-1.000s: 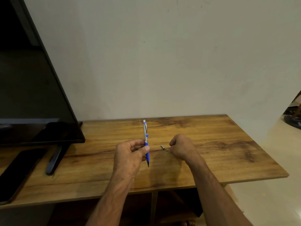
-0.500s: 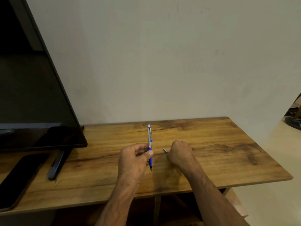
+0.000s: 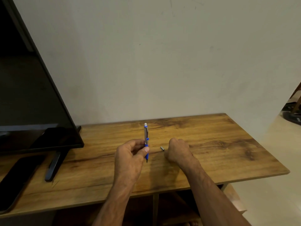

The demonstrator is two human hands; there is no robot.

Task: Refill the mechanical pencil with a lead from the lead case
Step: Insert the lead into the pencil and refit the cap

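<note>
My left hand [image 3: 130, 155] holds a blue and silver mechanical pencil [image 3: 146, 136] upright over the wooden table [image 3: 219, 144], tip down and white eraser end up. My right hand [image 3: 177, 150] rests on the table as a closed fist, just right of the pencil. Whatever may be inside its curled fingers is hidden. A small silver cap [image 3: 162, 148] lies on the table between the two hands, almost touching the right fist. I see no lead case.
A dark TV screen [image 3: 32, 95] on a black foot [image 3: 55, 165] stands at the left. A black phone [image 3: 14, 181] lies at the near left edge. The wall is close behind the table, and the floor drops away to the right.
My right fist has slid a little left, toward the silver cap, and now covers a tiny bit that lay beside it. The pencil stays upright in my left hand.
</note>
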